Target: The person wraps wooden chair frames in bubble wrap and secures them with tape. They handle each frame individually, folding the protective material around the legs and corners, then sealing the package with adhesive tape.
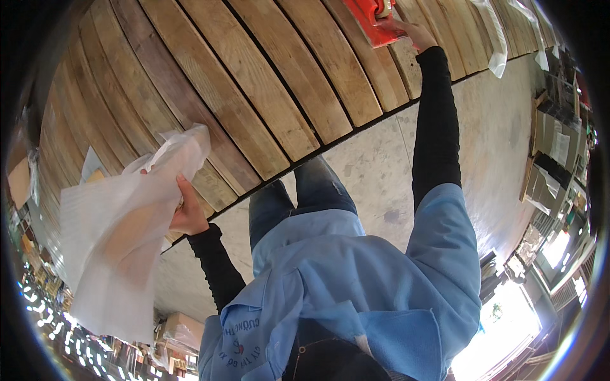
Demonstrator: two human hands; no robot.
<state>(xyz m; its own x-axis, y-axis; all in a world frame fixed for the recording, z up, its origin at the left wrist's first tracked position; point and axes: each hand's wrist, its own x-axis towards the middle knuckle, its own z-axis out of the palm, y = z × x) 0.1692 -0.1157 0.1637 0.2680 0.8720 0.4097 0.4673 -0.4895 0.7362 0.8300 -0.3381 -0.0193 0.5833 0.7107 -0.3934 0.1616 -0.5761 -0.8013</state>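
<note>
My left hand (190,211) is closed on a thin white foam sheet (121,235), the thumb showing on its near side and the other fingers mostly behind it. The sheet hangs in loose folds past the left part of the table edge. Across the slatted wooden table (254,76), my right arm is stretched far forward. There my right hand (416,35) grips the side of a red tape dispenser (368,22) with a pale roll in it. The dispenser is cut off by the picture's upper edge, and some of my right fingers are hidden.
Strips of clear plastic film (499,47) hang over the table edge at the right. Boxes on a rack (559,143) line the far right side. Behind on the left, a cardboard box (184,330) stands on the concrete floor (375,165).
</note>
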